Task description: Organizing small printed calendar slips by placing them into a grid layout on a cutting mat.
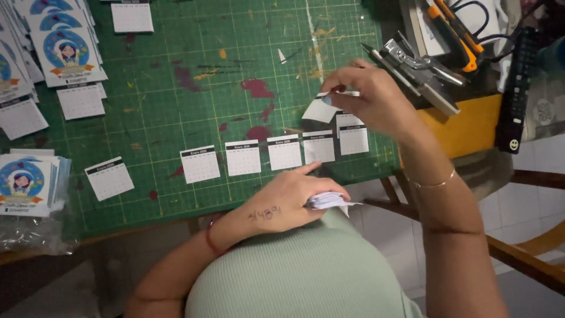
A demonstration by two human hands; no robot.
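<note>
Head view looks down on a wooden surface (pixel 465 132) almost wholly covered by a green cutting mat (pixel 176 106) with a white grid and dark red and orange paint stains. Off the surface's right edge a pale tiled floor (pixel 529 200) shows, crossed by brown wooden rails (pixel 529 259). At the far right corner lie a metal hand punch (pixel 421 70), an orange-handled cutter (pixel 456 29) and a long black device (pixel 518 88). Along the mat's left edge sit stacks of printed cards (pixel 62 50) with a round blue picture, and a second such stack (pixel 26 185) rests on a clear plastic bag (pixel 29 232) at the near left corner. A row of small white calendar sheets (pixel 282 153) with black headers lies side by side near the mat's near edge, with another sheet (pixel 109 178) apart to their left and more (pixel 79 101) by the card stacks. The right hand (pixel 368 100) pinches one small sheet (pixel 321 110) between thumb and fingertips, tilted, just above the right end of the row. The left hand (pixel 288 203), close to the body at the near edge, is curled around a thin stack of sheets (pixel 326 200), its forefinger pointing at the row.
</note>
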